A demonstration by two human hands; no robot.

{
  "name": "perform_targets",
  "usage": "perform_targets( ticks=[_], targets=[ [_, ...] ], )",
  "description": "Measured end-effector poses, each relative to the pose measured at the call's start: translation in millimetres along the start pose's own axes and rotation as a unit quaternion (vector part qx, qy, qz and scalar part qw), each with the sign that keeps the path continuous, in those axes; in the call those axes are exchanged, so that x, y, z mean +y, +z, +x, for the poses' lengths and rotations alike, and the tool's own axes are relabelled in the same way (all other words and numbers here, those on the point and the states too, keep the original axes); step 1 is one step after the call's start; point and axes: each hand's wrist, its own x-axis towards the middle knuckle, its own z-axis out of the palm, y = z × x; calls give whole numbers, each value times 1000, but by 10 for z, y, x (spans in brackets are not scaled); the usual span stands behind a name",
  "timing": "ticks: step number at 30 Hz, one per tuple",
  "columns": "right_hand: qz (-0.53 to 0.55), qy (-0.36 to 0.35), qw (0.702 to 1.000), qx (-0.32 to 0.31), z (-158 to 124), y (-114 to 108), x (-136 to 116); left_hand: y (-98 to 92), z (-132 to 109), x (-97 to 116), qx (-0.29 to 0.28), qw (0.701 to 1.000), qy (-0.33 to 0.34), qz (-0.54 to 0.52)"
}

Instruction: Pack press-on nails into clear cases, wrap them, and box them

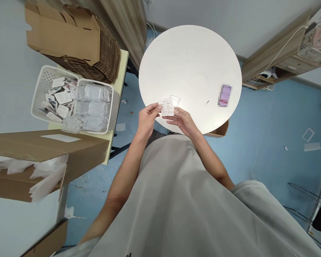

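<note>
Over the near edge of the round white table [192, 67], I hold up a small white card [167, 107] with lines of dark print. My left hand [147, 119] pinches its left edge between thumb and fingers. At the card's right edge is my right hand [186, 121], its thumb and fingers closed on it. Just behind the card lies a small, clear-looking plastic case [176, 100] with a pale rim, partly hidden by the card. Farther right on the table is a blurred-out purple item [225, 95].
On a side table at left stand a stack of folded cardboard boxes [66, 35], a white basket [40, 92] of loose cards and another basket [111, 107] of clear plastic containers. A large carton [88, 153] with white wrapping is nearer. Wooden shelving [283, 60] stands at right.
</note>
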Motion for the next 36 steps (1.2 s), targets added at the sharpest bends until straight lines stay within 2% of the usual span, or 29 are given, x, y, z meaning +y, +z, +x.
perform_targets(
  ticks=[2,5,8,11,14,18,20,23,25,28,33,36],
  targets=[
    [-70,-60,993,79,-16,-13,15,-2,6,18,20,1000,15,11],
    [-193,-180,948,178,-62,7,25,20,-19,63,31,998,39,33],
    [-300,-240,906,180,-97,57,44,75,-79,92,32,996,58,52],
    [-358,-239,886,170,-91,92,85,141,-156,93,20,996,71,56],
    [-347,-221,898,158,-64,96,115,188,-234,97,6,995,81,64],
    [-256,-189,938,135,-43,84,97,195,-295,134,-5,993,92,78],
    [-179,-156,966,106,-47,75,71,170,-292,153,7,993,94,77],
    [-59,-71,995,30,-71,57,31,107,-252,158,14,994,76,73],
    [1,-19,1000,-13,-93,51,11,64,-224,145,-13,997,45,63],
    [51,13,998,-46,-120,54,-8,25,-207,119,-49,998,8,32],
    [24,12,999,-39,-99,32,11,9,-207,96,-35,999,-1,-4],
    [-51,-29,998,33,-79,-2,45,-9,-191,88,1,1000,9,14]
  ],
)
